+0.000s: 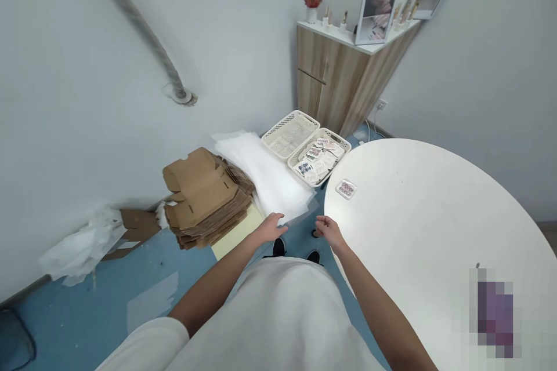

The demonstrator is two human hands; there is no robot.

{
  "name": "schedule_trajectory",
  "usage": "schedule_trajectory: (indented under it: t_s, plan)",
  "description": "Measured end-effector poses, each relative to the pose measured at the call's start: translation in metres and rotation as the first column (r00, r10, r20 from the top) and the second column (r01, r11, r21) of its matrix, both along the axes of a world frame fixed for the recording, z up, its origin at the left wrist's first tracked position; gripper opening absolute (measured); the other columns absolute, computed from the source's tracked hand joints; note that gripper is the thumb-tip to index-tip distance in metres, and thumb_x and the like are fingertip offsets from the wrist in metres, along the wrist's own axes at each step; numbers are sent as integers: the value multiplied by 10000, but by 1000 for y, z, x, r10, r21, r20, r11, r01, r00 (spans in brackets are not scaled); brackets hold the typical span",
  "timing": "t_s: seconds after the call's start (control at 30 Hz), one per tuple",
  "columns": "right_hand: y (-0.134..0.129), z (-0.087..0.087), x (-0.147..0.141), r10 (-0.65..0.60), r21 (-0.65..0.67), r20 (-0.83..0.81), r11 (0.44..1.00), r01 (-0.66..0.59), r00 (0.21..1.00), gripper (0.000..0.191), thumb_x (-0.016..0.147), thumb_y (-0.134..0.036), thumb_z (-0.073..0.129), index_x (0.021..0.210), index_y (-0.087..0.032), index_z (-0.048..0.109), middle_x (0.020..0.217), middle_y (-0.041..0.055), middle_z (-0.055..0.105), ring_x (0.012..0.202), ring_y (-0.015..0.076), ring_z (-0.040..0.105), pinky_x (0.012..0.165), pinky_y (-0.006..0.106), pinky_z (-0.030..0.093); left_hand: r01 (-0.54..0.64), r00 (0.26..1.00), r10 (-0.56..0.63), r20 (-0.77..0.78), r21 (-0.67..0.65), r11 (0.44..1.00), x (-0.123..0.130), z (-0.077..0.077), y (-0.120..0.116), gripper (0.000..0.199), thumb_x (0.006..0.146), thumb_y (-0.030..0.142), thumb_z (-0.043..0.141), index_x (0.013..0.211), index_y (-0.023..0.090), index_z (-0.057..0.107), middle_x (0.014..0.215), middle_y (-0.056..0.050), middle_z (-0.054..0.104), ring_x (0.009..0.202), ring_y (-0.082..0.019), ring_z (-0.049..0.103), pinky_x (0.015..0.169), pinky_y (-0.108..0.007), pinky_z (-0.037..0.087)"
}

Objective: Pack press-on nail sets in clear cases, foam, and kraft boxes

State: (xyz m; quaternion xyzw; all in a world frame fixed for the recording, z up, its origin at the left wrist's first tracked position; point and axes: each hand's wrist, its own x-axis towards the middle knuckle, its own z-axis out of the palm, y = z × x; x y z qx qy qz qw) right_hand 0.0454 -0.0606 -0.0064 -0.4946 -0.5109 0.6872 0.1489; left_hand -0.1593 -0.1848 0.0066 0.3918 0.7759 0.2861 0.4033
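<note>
My left hand (pixel 270 228) hangs in front of my body with thumb and fingers apart and nothing in it. It is over the near end of a stack of white translucent sheets (pixel 265 171), apparently not touching them. My right hand (pixel 329 231) is by the left edge of the round white table (pixel 435 203), its fingers curled in and no object showing in them. On that table, a small clear case (pixel 346 188) with pinkish-purple pieces lies near the edge. Beyond my hands, a white basket (pixel 298 169) holds several printed cards with small coloured pieces.
Another white basket (pixel 272 136) holds clear packs. Flattened brown cardboard boxes (pixel 204 185) are piled on the left, near crumpled white plastic (pixel 87 240). A wood-grain cabinet (pixel 331 75) with frames and a plant stands in the corner. A blurred patch (pixel 495 313) covers something on the table.
</note>
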Motion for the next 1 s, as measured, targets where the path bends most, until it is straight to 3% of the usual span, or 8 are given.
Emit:
schedule_trajectory:
  t_s: [0.1, 0.23, 0.43, 0.57, 0.73, 1.0]
  plan:
    - [5, -1, -40, 163, 81, 107, 982, -172, 981, 355, 661, -379, 599, 952, -175, 601, 826, 51, 634, 740, 173, 592, 667, 309, 462, -17, 997, 21, -75, 49, 999, -28, 6, 1, 483, 642, 353, 631, 1080, 167, 551, 1186, -119, 522, 1128, -274, 463, 972, -365, 326]
    - [8, 5, -91, 351, 172, 324, 891, -420, 878, 460, 730, -383, 542, 1134, -163, 530, 1181, 123, 536, 1062, 233, 510, 828, 320, 432, 38, 992, -38, -124, 1, 999, -57, 8, 3, 548, 703, 352, 572, 1203, 163, 453, 1338, -108, 382, 1243, -235, 338, 1030, -327, 254]
    - [-1, 6, -135, 397, 275, 552, 743, -610, 733, 535, 757, -390, 497, 1240, -166, 435, 1298, 109, 438, 1180, 258, 418, 946, 378, 361, 94, 995, -93, -35, 27, 995, -68, -4, 17, 631, 702, 353, 568, 1264, 129, 390, 1385, -123, 313, 1286, -231, 263, 1059, -314, 193]
    - [4, 5, -147, 413, 300, 609, 670, -679, 677, 562, 755, -376, 502, 1265, -164, 399, 1332, 104, 397, 1226, 240, 367, 990, 372, 318, 0, 995, -3, 104, 35, 999, -69, -16, 32, 618, 717, 287, 540, 1288, 133, 357, 1392, -117, 300, 1284, -232, 270, 1053, -321, 203]
    - [27, 1, -168, 408, 318, 636, 635, -704, 655, 612, 758, -405, 486, 1299, -155, 347, 1357, 115, 361, 1248, 243, 336, 999, 380, 309, -147, 959, 131, 253, 48, 988, -72, -27, 41, 569, 752, 266, 497, 1289, 142, 358, 1393, -104, 302, 1286, -235, 265, 1053, -332, 201]
    - [53, -31, -208, 350, 412, 649, 585, -699, 676, 604, 764, -311, 463, 1307, -91, 317, 1383, 153, 301, 1295, 259, 237, 1018, 406, 276, -386, 819, 358, 449, -32, 922, -77, -54, 63, 547, 814, 349, 420, 1322, 181, 308, 1414, -81, 263, 1291, -225, 254, 1047, -334, 201]
